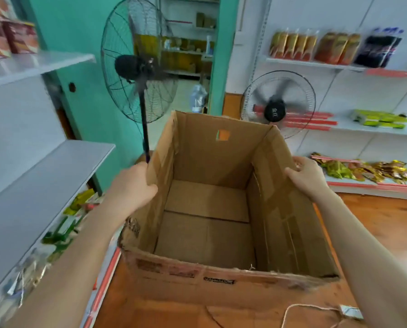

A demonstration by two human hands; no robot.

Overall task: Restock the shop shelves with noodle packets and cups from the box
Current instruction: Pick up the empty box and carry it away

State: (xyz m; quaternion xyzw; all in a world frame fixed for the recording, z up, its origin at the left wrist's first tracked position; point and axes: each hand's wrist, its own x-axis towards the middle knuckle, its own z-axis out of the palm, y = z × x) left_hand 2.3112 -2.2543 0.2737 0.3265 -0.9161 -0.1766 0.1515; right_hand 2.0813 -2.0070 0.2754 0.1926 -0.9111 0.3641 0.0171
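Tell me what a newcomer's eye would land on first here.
First comes the big open cardboard box at centre, its inside bare. The left hand grips its left wall and the right hand grips its right wall. Next is the tall black pedestal fan behind the box to the left, then the bright packets on the white shelves at right.

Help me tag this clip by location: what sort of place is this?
Probably a small grocery shop: white wall shelves hold bottled drinks, snack packets lie lower down, and red price strips edge the shelves. The left hand and right hand grip an empty cardboard box.
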